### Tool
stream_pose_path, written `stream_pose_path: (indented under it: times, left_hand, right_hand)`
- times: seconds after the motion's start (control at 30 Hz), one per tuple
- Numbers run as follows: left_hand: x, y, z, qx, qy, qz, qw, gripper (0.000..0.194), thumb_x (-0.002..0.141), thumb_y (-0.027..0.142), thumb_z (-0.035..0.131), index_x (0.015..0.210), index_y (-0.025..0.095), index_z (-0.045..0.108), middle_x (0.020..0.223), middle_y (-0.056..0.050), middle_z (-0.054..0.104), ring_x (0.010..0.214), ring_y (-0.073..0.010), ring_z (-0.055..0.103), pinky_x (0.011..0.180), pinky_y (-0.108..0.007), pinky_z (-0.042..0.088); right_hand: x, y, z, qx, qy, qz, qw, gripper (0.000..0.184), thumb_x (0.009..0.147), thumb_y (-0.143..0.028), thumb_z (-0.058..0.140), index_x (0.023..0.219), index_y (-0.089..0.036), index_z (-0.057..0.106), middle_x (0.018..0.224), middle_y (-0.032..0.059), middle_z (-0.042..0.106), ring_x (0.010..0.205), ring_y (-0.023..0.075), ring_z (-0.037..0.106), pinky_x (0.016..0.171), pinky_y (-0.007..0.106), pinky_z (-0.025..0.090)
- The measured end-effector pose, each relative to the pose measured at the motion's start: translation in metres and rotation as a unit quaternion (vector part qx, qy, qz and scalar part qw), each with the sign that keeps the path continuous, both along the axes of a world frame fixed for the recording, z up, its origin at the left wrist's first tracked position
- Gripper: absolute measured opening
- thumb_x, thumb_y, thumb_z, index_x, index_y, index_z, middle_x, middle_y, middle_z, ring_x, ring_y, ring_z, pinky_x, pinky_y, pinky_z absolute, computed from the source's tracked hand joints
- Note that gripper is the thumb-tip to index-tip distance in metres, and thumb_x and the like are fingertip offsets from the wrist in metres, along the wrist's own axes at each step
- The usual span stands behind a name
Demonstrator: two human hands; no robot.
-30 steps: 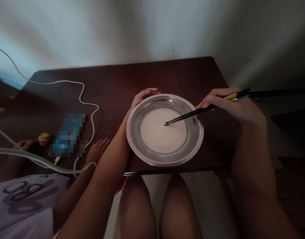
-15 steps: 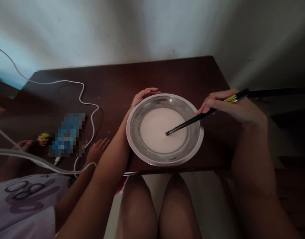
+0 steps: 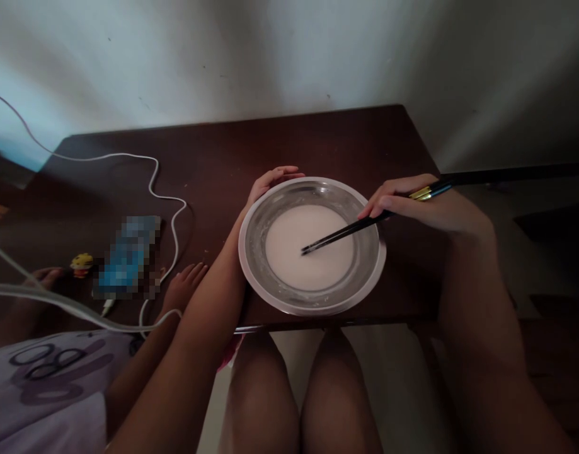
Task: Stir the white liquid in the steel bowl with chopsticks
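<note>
A wide metal bowl (image 3: 312, 304) stands near the table's front edge, with a smooth, milky white liquid (image 3: 308, 265) in it. My left hand (image 3: 274, 181) is curled round the bowl's far left side, steadying it from outside; part of its palm and fingers is hidden by the rim. Over the right rim, my right hand (image 3: 407, 198) grips a pair of black chopsticks (image 3: 339, 234) with gold bands near the upper end. They slant down to the left, held close together, and their tips dip into the liquid near its middle.
Another person's hand (image 3: 188, 284) lies on the dark brown table (image 3: 251, 145), left of my forearm. A phone (image 3: 128, 255) with a white cable (image 3: 176, 230) and a small yellow toy figure (image 3: 82, 265) are further left. Behind the table rises a wall (image 3: 223, 63).
My right hand has shifted left and slightly down, carrying the chopstick tips leftward through the liquid. The bowl and my left hand have stayed practically in place.
</note>
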State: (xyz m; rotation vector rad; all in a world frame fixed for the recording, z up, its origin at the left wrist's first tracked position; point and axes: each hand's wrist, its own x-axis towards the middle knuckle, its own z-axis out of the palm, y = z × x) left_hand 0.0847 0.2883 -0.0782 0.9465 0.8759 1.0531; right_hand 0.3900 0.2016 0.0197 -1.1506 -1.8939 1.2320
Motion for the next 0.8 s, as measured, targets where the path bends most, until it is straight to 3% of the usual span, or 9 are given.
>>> stream_pose_path:
  times: [0.17, 0.4, 0.6, 0.8]
  left_hand:
    - [-0.0027, 0.0031, -0.007, -0.005, -0.007, -0.006, 1.0, 0.019, 0.087, 0.042, 0.073, 0.096, 0.027, 0.08, 0.111, -0.007, 0.083, 0.119, -0.031, 0.073, 0.106, -0.042, 0.057]
    - [-0.0018, -0.0019, -0.0019, 0.014, -0.003, 0.006, 1.0, 0.016, 0.088, 0.04, 0.074, 0.097, 0.027, 0.079, 0.106, -0.006, 0.083, 0.12, -0.0316, 0.073, 0.107, -0.043, 0.057]
    - [-0.0016, 0.0001, -0.0044, 0.006, -0.008, -0.002, 1.0, 0.018, 0.089, 0.041, 0.072, 0.096, 0.027, 0.079, 0.105, -0.006, 0.083, 0.117, -0.031, 0.074, 0.105, -0.042, 0.058]
    - [-0.0009, -0.0022, -0.0011, 0.006, 0.0, 0.01, 1.0, 0.016, 0.088, 0.04, 0.073, 0.097, 0.028, 0.078, 0.105, -0.007, 0.083, 0.124, -0.0326, 0.071, 0.111, -0.043, 0.055]
  right_hand:
    - [0.0049, -0.0001, -0.0006, 0.018, 0.016, -0.091, 0.996, 0.028, 0.094, -0.042, 0.074, 0.075, -0.023, 0.081, 0.089, 0.005, 0.084, 0.083, 0.0184, 0.069, 0.071, 0.03, 0.05]
    - [-0.0001, -0.0004, -0.001, -0.007, 0.01, -0.005, 1.0, 0.027, 0.091, -0.045, 0.076, 0.074, -0.025, 0.083, 0.09, 0.0054, 0.085, 0.091, 0.0231, 0.074, 0.077, 0.034, 0.054]
    - [0.0066, -0.0003, -0.0004, 0.011, 0.021, -0.093, 0.995, 0.028, 0.095, -0.04, 0.073, 0.074, -0.023, 0.082, 0.087, 0.0055, 0.084, 0.083, 0.0186, 0.068, 0.069, 0.03, 0.048]
    - [0.001, 0.0001, 0.0001, -0.004, 0.003, 0.004, 1.0, 0.028, 0.09, -0.05, 0.076, 0.073, -0.029, 0.082, 0.089, 0.0032, 0.085, 0.09, 0.024, 0.074, 0.076, 0.035, 0.053]
